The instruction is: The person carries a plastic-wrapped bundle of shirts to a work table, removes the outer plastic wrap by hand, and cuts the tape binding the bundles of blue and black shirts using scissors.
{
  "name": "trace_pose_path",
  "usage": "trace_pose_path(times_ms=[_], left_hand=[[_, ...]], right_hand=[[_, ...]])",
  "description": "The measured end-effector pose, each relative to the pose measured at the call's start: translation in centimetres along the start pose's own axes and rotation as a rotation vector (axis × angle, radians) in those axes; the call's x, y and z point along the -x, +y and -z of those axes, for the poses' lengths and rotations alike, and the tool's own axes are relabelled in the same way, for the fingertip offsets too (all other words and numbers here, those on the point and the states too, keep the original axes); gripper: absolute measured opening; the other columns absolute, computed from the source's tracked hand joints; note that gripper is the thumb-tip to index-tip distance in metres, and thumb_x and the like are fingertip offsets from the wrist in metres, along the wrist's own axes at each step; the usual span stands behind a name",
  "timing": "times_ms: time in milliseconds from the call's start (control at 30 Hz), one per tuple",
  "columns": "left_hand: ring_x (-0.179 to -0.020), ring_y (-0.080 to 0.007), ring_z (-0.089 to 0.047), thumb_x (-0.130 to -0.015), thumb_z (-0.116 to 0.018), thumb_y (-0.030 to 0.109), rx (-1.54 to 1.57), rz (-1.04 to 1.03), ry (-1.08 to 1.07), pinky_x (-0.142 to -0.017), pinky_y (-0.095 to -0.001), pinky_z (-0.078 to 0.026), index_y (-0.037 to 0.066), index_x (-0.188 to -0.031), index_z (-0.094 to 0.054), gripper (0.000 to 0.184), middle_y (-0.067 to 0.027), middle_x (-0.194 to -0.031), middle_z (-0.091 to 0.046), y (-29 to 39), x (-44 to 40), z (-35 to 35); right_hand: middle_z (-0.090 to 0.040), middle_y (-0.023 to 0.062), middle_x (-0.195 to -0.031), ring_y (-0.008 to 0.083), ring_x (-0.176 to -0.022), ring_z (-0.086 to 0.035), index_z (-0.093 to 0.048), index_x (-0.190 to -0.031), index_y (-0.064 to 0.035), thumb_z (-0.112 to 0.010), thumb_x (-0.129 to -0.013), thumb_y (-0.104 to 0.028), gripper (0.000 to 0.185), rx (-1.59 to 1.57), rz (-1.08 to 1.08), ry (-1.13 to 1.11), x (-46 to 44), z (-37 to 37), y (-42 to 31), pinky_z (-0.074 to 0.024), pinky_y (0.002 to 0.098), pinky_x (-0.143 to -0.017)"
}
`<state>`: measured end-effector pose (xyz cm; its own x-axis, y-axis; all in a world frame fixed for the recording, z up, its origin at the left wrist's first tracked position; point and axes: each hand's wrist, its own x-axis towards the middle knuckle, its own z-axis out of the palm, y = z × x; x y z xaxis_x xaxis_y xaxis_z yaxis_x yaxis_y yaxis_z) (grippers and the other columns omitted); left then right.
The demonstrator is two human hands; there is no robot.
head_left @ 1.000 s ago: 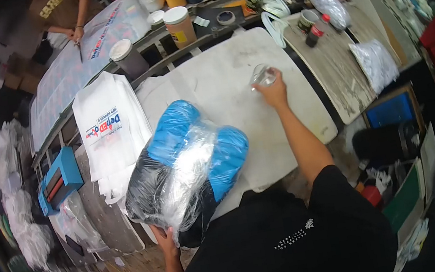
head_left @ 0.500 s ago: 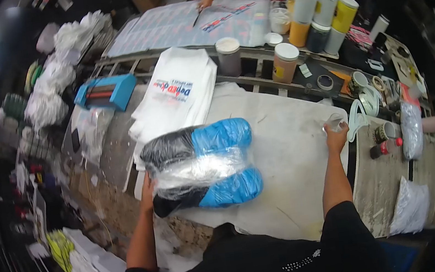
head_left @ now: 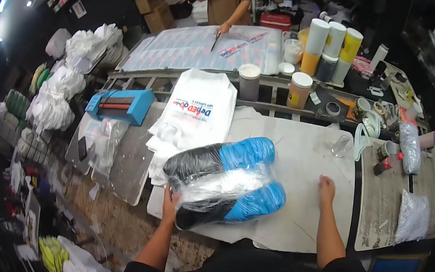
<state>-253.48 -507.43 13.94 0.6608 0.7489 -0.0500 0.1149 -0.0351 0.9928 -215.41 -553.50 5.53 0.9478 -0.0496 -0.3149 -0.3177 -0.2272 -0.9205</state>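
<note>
A bundle wrapped in clear plastic lies on the pale table board. It has two puffy rolls, black at the left and bright blue at the right, with shiny film between them. My left hand grips the bundle's left end, its fingers partly hidden by the plastic. To the right of the bundle, my right hand hovers over the board with loosely bent fingers and nothing visible in it. Beyond that hand, a clear plastic cup rests on its side near the board's right edge.
Behind the bundle is a stack of printed white bags, with a blue device left of it. Ink jars line the rack. A cola bottle stands right. A co-worker works across a printed sheet.
My right hand has let go of the clear cup and drawn back toward me and left. My left hand stays at the bundle's left end. The camera view has shifted upward.
</note>
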Motion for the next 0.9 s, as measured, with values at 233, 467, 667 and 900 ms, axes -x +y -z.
trace_pose_path(times_ms=[233,467,667,900], left_hand=[[-0.125,-0.0288,-0.036,-0.083,-0.064,0.033,0.186,0.128,-0.176,-0.103,-0.0368,-0.030,0.007,-0.144,-0.005,0.089,-0.0206,-0.138,-0.031,3.5,0.4,-0.4],[-0.134,-0.0258,-0.024,-0.080,-0.063,0.023,0.282,-0.041,-0.376,-0.110,-0.0340,-0.018,0.001,-0.145,-0.008,0.088,-0.0147,-0.145,-0.025,5.9,0.8,-1.0],[-0.135,-0.0271,-0.023,-0.076,-0.069,0.022,0.195,-0.112,-0.529,-0.109,-0.0337,-0.019,0.000,-0.145,-0.007,0.096,-0.0202,-0.145,-0.023,10.2,-0.9,-7.2],[-0.135,-0.0294,-0.026,-0.080,-0.067,0.031,-0.007,-0.048,-0.532,-0.108,-0.0351,-0.021,0.000,-0.144,-0.015,0.088,-0.0240,-0.145,-0.024,6.7,-3.3,-12.3]], right_hand=[[-0.044,0.0130,-0.135,0.0276,-0.116,-0.049,-0.032,-0.139,-0.0058,-0.049,-0.088,-0.052,0.070,-0.349,-0.241,-0.559,13.7,-10.3,-10.2,-0.0389,0.0388,-0.097],[-0.048,0.0158,-0.129,0.0230,-0.116,-0.050,-0.035,-0.137,0.0001,-0.064,-0.079,-0.026,0.070,-0.224,-0.017,-0.634,15.5,-9.1,-13.4,-0.0393,0.0340,-0.098],[-0.049,0.0158,-0.128,0.0235,-0.115,-0.050,-0.033,-0.138,-0.0001,-0.062,-0.078,-0.024,0.071,-0.341,0.101,-0.558,18.1,-2.0,-16.4,-0.0386,0.0325,-0.097],[-0.049,0.0167,-0.129,0.0268,-0.119,-0.048,-0.040,-0.134,0.0006,-0.064,-0.078,-0.036,0.071,-0.147,-0.077,-0.259,16.1,0.7,-12.2,-0.0351,0.0330,-0.100]])
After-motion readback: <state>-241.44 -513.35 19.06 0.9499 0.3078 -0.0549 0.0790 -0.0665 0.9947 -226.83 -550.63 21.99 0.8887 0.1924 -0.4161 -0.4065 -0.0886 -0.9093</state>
